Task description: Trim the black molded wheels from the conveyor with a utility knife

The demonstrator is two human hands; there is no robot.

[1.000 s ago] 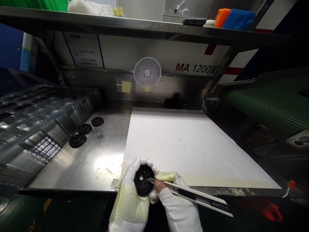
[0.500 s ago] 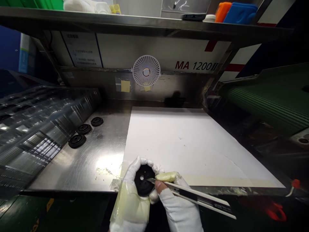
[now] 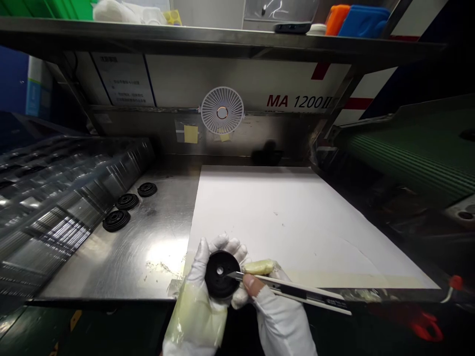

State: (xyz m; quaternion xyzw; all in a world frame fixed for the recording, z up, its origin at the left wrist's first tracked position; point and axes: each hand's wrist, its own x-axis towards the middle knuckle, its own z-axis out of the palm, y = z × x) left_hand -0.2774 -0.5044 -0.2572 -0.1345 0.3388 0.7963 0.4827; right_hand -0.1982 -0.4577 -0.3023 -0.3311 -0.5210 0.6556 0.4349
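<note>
In my gloved left hand (image 3: 200, 296) rests a round black part (image 3: 217, 287) with a small hole near its middle; the fingers curl around its edge. My right hand (image 3: 274, 301), in a white glove with the thumb tip bare, grips a white-and-black utility knife (image 3: 297, 290). The knife's blade (image 3: 234, 275) lies over the face of the black part, close to the hole; whether it touches cannot be made out. Yellowish tape wraps my left palm and a right finger. Three similar black ridged discs (image 3: 126, 201) lie on the metal table to the left.
A white sheet (image 3: 260, 212) is taped on the metal table (image 3: 163, 198). Stacked clear plastic trays (image 3: 74, 198) stand at left. A small white fan (image 3: 221, 111) is mounted at the back beneath a metal shelf (image 3: 222, 37). Red-handled scissors (image 3: 426, 326) hang at right.
My left fingers have loosened slightly around the black part, which is tilted a little differently. The knife's rear end has swung up and left, with its blade still over the part. The view shifted slightly.
</note>
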